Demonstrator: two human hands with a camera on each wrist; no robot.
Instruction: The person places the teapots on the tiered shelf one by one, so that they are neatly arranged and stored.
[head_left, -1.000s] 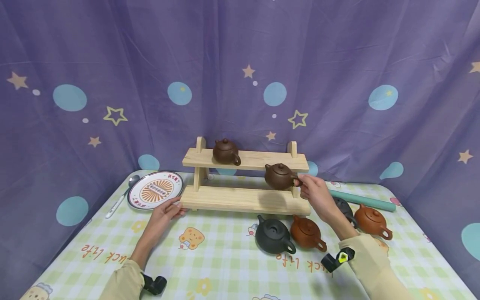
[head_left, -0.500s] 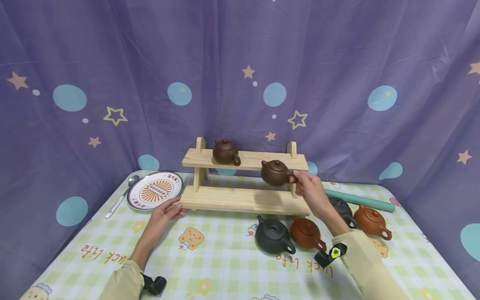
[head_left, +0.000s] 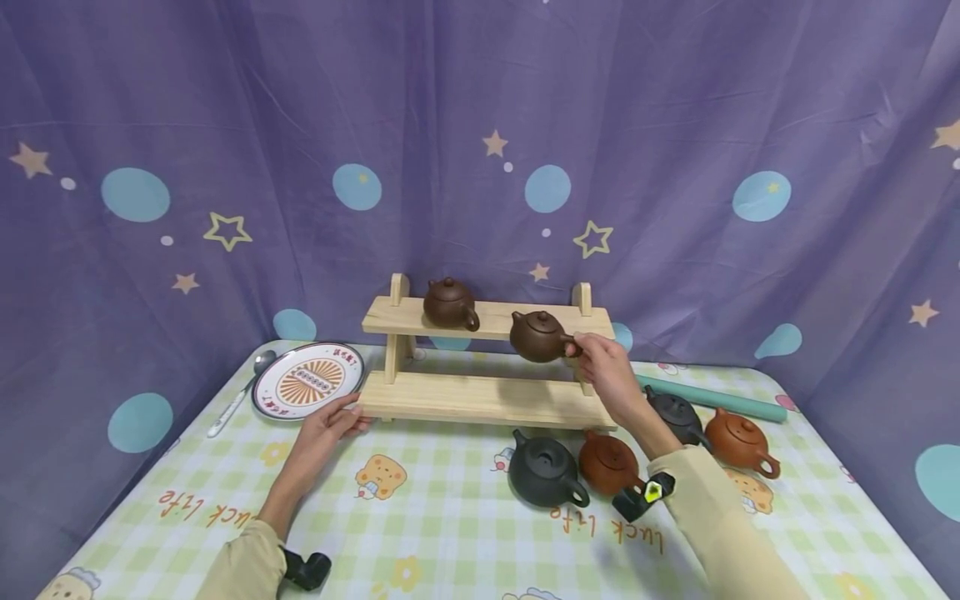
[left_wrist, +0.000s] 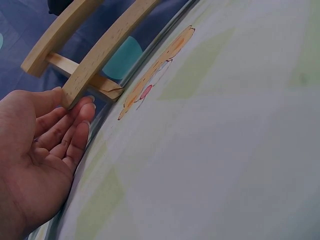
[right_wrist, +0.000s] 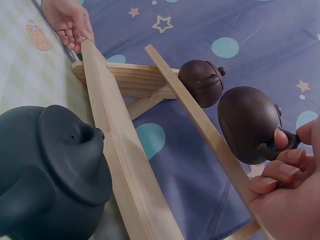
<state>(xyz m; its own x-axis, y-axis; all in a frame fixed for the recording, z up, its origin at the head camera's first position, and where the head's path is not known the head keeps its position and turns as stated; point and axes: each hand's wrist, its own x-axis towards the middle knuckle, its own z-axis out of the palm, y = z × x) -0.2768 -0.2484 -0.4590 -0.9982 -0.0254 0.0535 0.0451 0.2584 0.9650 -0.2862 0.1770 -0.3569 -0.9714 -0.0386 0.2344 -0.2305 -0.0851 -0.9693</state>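
My right hand (head_left: 609, 372) pinches the handle of a dark brown teapot (head_left: 538, 338). The teapot is level, just in front of the upper board of a two-tier wooden display rack (head_left: 487, 398). A second dark brown teapot (head_left: 449, 304) stands on that upper board, left of centre. At the rack's left end my left hand (head_left: 324, 433) grips the lower board, thumb on one face and fingers beneath, as the left wrist view shows. A black teapot (head_left: 542, 472) and a reddish-brown teapot (head_left: 609, 463) sit on the table before the rack's right half.
Another black teapot (head_left: 675, 417) and an orange-brown teapot (head_left: 741, 442) stand to the right, before a green roll (head_left: 720, 397). On the left lie a patterned plate (head_left: 309, 381) and a spoon (head_left: 232, 408). A purple curtain (head_left: 465, 100) hangs behind the checked tablecloth (head_left: 450, 533).
My right hand has carried the dark brown teapot leftward and slightly up, toward the upper board. My left hand stays in place on the rack.
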